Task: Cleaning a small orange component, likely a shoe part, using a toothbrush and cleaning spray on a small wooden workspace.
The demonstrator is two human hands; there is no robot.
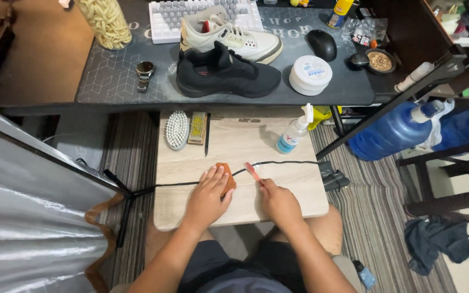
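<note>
Two hands: both rest on a low light-wood counter (229, 149) over the person's knees.
Left hand (208, 196): lies flat, palm down, fingers (216, 176) spread and pressing on a small brown leather-like piece (227, 178) near the counter's middle.
Right hand (279, 203): fingers curled shut around the handle of a slim brush with a pinkish-red head (252, 170); the head points up and left, just beside the brown piece.
Black cord or lace (289, 162): runs across the counter from left to right, passing between the hands and the far things.
Spray bottle: a clear plastic bottle with blue liquid, white trigger top and a blue-and-white label (294, 134), upright at the counter's far right.
Brushes: an oval white-bristled brush (177, 129) and a rectangular wooden brush with yellowish bristles (197, 128) lie side by side at the far left, a thin dark stick just right of them.
Upper counter: a dark patterned mat on a black counter (109, 81) beyond the low one.
Shoes: a black fabric sneaker (226, 72) in front of a cream-white leather sneaker (229, 37).
Round tub: a flat white tub with a blue-printed lid (310, 74), right of the black sneaker.
Other things: a black computer mouse (322, 44), white keyboard (169, 19), wristwatch (144, 72), tall clear jar of pale yellow pieces (105, 21).
Floor right: large blue water jugs (394, 130) and a dark chair frame.
Left edge: a silver reflective sheet (28, 217).
</note>
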